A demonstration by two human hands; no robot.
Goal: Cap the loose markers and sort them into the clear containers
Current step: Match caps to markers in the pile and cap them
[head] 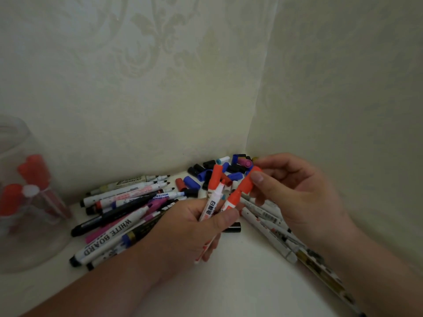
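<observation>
**Left hand [194,227] grips two red markers, right hand [297,197] pinches a cap**

Both hands are close together, above the white surface [229,284], in the corner of two walls with pale patterned wallpaper [160,88]. The left hand is curled round two white-barrelled markers, which stand up side by side from the fist. The capped marker [211,203] is on the left and already wears its red cap at the top. The second marker [231,202] is just beside it and leans to the right. The right hand holds a loose red cap [248,183] between thumb and fingers, right at the upper end of this second marker. The cap is in line with the barrel, but I cannot tell if it is pushed on fully.

Behind the left hand lies a pile of markers [128,202]; many have the tips bare. In the corner itself is a heap of loose caps [217,171], blue, black, red and one pink. Under the right hand, several more white markers [270,227] lie along the right wall. One black cap [232,227] lies on the surface between the two hands.

At the far left stands a clear container [13,236], blurred, with red-capped markers [34,172] inside it. It is well apart from the hands.
</observation>
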